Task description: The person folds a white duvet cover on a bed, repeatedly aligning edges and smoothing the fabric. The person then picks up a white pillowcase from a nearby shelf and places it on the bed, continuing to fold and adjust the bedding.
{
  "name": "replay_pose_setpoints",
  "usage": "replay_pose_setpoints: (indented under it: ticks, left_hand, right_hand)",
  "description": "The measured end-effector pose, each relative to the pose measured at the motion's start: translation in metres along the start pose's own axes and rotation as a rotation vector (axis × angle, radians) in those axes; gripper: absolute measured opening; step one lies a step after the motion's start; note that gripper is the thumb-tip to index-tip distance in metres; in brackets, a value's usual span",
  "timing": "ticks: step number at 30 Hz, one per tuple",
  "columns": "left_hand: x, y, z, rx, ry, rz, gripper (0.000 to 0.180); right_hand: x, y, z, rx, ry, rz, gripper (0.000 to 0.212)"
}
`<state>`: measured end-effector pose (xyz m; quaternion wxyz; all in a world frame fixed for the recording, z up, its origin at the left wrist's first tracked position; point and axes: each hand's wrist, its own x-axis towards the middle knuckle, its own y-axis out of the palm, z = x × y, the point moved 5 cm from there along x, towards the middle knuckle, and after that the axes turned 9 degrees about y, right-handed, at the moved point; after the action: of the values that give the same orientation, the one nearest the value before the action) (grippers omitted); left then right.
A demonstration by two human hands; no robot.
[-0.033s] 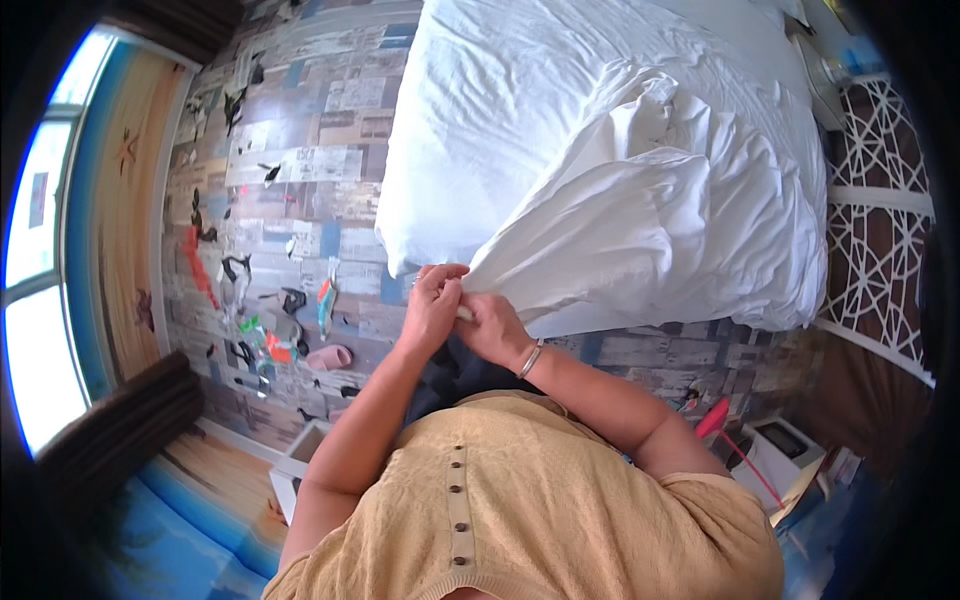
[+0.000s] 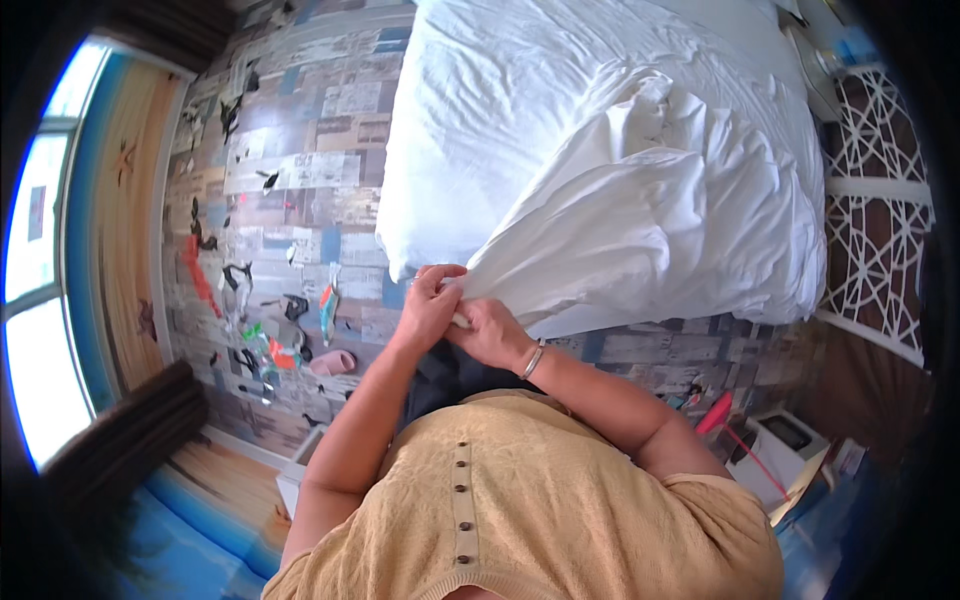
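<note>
A loose white sheet (image 2: 610, 225) lies rumpled across the bed, its near end drawn to a gathered point between my hands. My left hand (image 2: 433, 305) is closed on that end, fingers bent over the cloth. Just beside it, touching or almost touching, my right hand (image 2: 490, 332) is curled round the same gathered cloth, with a small pale bit showing at its thumb side. A bracelet circles my right wrist. What lies inside the fingers is partly hidden.
The white-covered bed (image 2: 450, 150) fills the far middle. Scraps and small items litter the plank-patterned floor (image 2: 310, 215) on the left, along with a pink slipper (image 2: 333, 363). A white lattice panel (image 2: 875, 190) stands at right; a red-handled object (image 2: 715, 412) is near right.
My right hand has dropped very slightly toward my body, and the view has shifted a little. Both hands keep their grip on the sheet.
</note>
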<state>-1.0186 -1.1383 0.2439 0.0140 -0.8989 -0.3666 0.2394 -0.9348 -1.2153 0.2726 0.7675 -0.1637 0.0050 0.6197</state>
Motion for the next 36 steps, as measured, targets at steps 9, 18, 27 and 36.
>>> replay_pose_setpoints:
  ticks: [9, 18, 27, 36]
  left_hand:
    - [0.119, 0.023, -0.039, 0.206, -0.298, 0.605, 0.038]
    - [0.194, -0.022, -0.051, 0.211, 0.165, 0.564, 0.028]
    - [0.172, -0.136, -0.067, 0.349, 0.417, 1.691, 0.021]
    - [0.249, -0.096, -0.071, -0.064, -0.386, 0.991, 0.051]
  right_hand:
    - [0.037, -0.011, 0.034, 0.150, 0.146, -0.070, 0.020]
    - [0.060, -0.029, -0.024, 0.195, 0.531, -1.086, 0.032]
    - [0.149, 0.056, 0.039, 0.171, 0.760, -0.927, 0.028]
    - [0.163, 0.082, 0.119, 0.392, 0.347, -0.765, 0.021]
